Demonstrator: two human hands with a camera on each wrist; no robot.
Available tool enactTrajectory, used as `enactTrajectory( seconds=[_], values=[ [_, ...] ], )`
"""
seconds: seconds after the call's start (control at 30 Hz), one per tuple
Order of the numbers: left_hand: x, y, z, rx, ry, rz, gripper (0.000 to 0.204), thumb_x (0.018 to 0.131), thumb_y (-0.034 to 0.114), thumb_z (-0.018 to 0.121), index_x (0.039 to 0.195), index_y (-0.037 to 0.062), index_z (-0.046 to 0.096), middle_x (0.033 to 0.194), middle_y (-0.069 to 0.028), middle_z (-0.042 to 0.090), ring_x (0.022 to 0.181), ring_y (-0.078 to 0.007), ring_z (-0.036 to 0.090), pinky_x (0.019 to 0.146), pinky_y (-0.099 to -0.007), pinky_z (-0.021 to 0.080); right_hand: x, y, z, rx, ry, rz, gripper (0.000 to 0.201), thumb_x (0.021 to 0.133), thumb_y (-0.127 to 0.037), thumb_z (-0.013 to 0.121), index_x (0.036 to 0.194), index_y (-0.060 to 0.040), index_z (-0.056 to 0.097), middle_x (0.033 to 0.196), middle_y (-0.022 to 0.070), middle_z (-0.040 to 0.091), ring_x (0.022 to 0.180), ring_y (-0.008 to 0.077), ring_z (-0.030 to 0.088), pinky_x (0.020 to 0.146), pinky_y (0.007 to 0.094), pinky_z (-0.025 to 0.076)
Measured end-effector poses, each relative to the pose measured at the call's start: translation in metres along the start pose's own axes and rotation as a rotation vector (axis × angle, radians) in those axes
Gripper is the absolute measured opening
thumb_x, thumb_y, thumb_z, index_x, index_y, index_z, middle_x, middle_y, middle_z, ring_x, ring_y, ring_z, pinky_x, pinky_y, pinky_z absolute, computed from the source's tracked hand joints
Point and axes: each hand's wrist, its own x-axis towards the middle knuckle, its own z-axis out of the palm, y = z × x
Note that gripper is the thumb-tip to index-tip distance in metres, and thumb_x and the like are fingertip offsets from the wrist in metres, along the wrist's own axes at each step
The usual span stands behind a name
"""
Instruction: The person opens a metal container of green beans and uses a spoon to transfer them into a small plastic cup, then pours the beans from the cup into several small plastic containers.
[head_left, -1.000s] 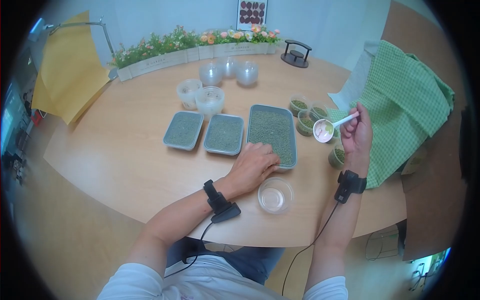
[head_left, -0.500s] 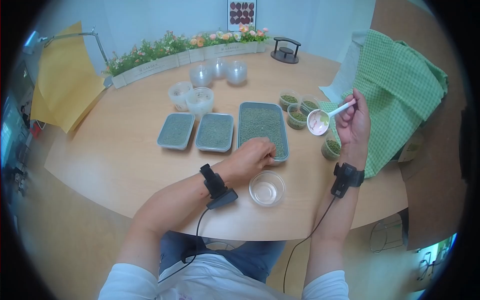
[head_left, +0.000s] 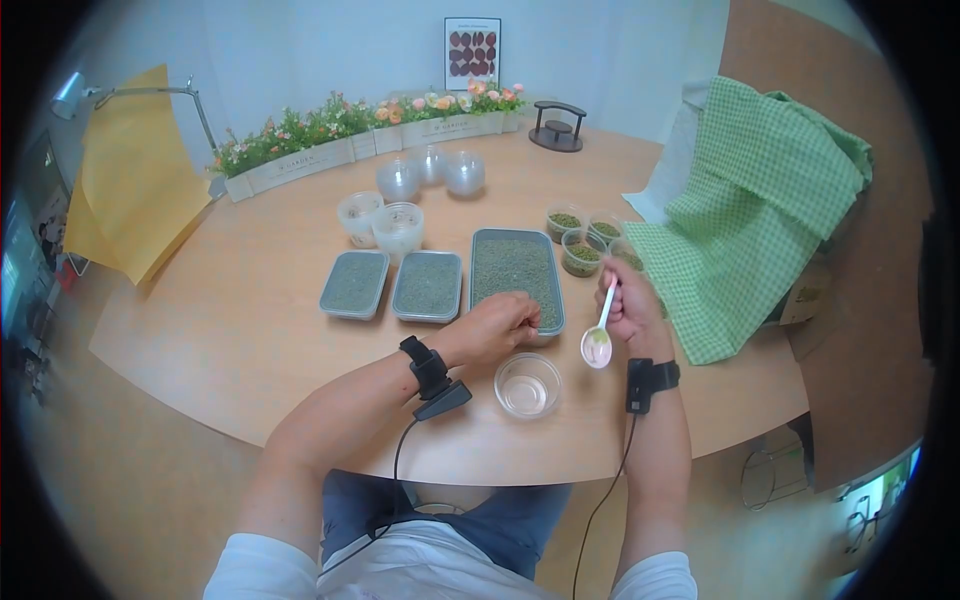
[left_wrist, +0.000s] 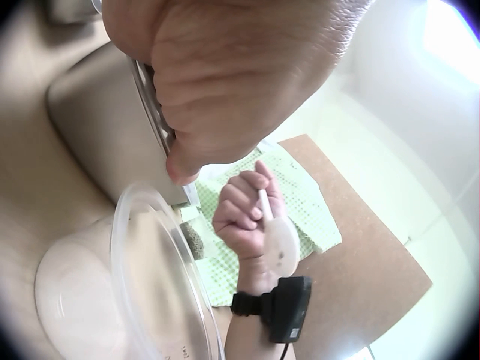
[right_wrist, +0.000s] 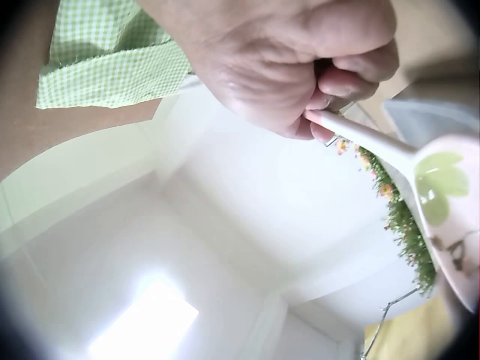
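Observation:
My left hand (head_left: 492,328) grips the near rim of the large rectangular container (head_left: 562,290), which is full of small green grains. In the left wrist view its thumb lies against the rim, near a corner of the container wall (left_wrist: 97,112). My right hand (head_left: 632,302) holds a white spoon (head_left: 596,348) by the end of its handle, the bowl pointing down toward me. A green leaf pattern shows inside the bowl (right_wrist: 442,184). Between my forearms stands a clear round cup (head_left: 528,386) with nothing visible inside.
Left of the large container are two smaller grain-filled boxes (head_left: 354,284) (head_left: 427,286). Several cups of green grains (head_left: 582,254) stand on the right by a green checked cloth (head_left: 750,210). Stacked clear cups (head_left: 398,230), domed containers (head_left: 464,175) and flower planters (head_left: 300,172) stand farther back.
My right hand has moved left and lower from beside the cloth, bringing the spoon nearer the clear cup; its bowl now hangs downward. The left hand stays at the large container's rim.

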Motion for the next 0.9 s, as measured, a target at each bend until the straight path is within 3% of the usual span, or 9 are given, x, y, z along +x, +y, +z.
enactTrajectory(
  seconds=[0.1, 0.17, 0.23, 0.33, 0.43, 0.57, 0.73, 0.9],
  values=[
    [0.003, 0.003, -0.004, 0.068, -0.035, 0.018, 0.013, 0.089, 0.011, 0.068, 0.091, 0.0003, 0.062, 0.09, -0.0161, 0.063, 0.088, -0.0352, 0.062, 0.078, -0.0437, 0.049, -0.002, 0.025, -0.02, 0.047, -0.02, 0.228, 0.039, 0.098, -0.024, 0.062, 0.062, -0.0151, 0.053, 0.047, -0.0074, 0.037, 0.035, 0.0047, 0.03, 0.031, 0.019, 0.021],
    [0.01, 0.009, -0.009, 0.118, -0.066, 0.029, 0.015, 0.088, 0.013, 0.069, 0.091, 0.0004, 0.063, 0.089, -0.0163, 0.064, 0.088, -0.0356, 0.063, 0.078, -0.0445, 0.049, -0.007, 0.032, -0.017, 0.05, -0.006, 0.235, 0.039, 0.098, -0.023, 0.062, 0.062, -0.0146, 0.053, 0.047, -0.0071, 0.037, 0.035, 0.0048, 0.03, 0.031, 0.0192, 0.021],
    [0.022, 0.024, -0.017, 0.269, -0.244, -0.057, 0.02, 0.088, 0.021, 0.07, 0.089, 0.0012, 0.065, 0.089, -0.0167, 0.067, 0.088, -0.0369, 0.066, 0.077, -0.0464, 0.051, -0.007, 0.031, -0.012, 0.037, -0.031, 0.262, 0.038, 0.098, -0.022, 0.063, 0.062, -0.0134, 0.052, 0.048, -0.0063, 0.038, 0.036, 0.0054, 0.03, 0.033, 0.0203, 0.02],
    [0.035, 0.042, -0.014, 0.433, -0.247, 0.002, 0.022, 0.086, 0.024, 0.07, 0.089, 0.0023, 0.068, 0.089, -0.017, 0.07, 0.087, -0.0365, 0.069, 0.075, -0.0464, 0.054, -0.004, 0.036, -0.011, -0.013, -0.056, 0.37, 0.037, 0.098, -0.022, 0.063, 0.064, -0.0129, 0.052, 0.049, -0.0064, 0.038, 0.036, 0.0059, 0.03, 0.033, 0.0211, 0.019],
    [0.049, 0.042, 0.002, 0.619, -0.319, 0.057, 0.017, 0.085, 0.021, 0.068, 0.089, 0.0041, 0.071, 0.092, -0.0167, 0.072, 0.088, -0.0345, 0.071, 0.075, -0.0444, 0.056, -0.007, 0.037, -0.007, -0.155, -0.038, 0.354, 0.035, 0.099, -0.023, 0.059, 0.067, -0.0115, 0.053, 0.05, -0.0058, 0.04, 0.037, 0.0058, 0.03, 0.033, 0.0205, 0.019],
    [0.055, 0.045, 0.011, 0.648, -0.379, 0.075, 0.013, 0.084, 0.016, 0.066, 0.09, 0.0052, 0.072, 0.092, -0.0165, 0.073, 0.087, -0.0327, 0.072, 0.075, -0.0434, 0.057, -0.013, 0.033, -0.001, -0.175, -0.032, 0.393, 0.033, 0.1, -0.023, 0.055, 0.07, -0.0106, 0.053, 0.052, -0.0049, 0.042, 0.037, 0.0054, 0.031, 0.033, 0.02, 0.019],
    [0.052, 0.034, 0.01, 0.584, -0.306, 0.13, 0.014, 0.087, 0.015, 0.062, 0.091, 0.0034, 0.069, 0.09, -0.0159, 0.072, 0.087, -0.0335, 0.071, 0.075, -0.0444, 0.056, -0.006, 0.04, -0.008, -0.146, -0.052, 0.42, 0.034, 0.102, -0.025, 0.055, 0.071, -0.0118, 0.053, 0.052, -0.0054, 0.042, 0.037, 0.0044, 0.031, 0.033, 0.0195, 0.02],
    [0.056, 0.032, 0.002, 0.415, -0.295, 0.054, 0.017, 0.093, 0.017, 0.058, 0.095, 0.002, 0.065, 0.088, -0.0177, 0.07, 0.086, -0.0368, 0.069, 0.076, -0.0482, 0.053, 0.002, 0.045, -0.018, -0.083, -0.117, 0.456, 0.038, 0.104, -0.028, 0.053, 0.069, -0.0136, 0.053, 0.051, -0.0071, 0.04, 0.037, 0.0033, 0.03, 0.032, 0.0179, 0.021]
  ],
)
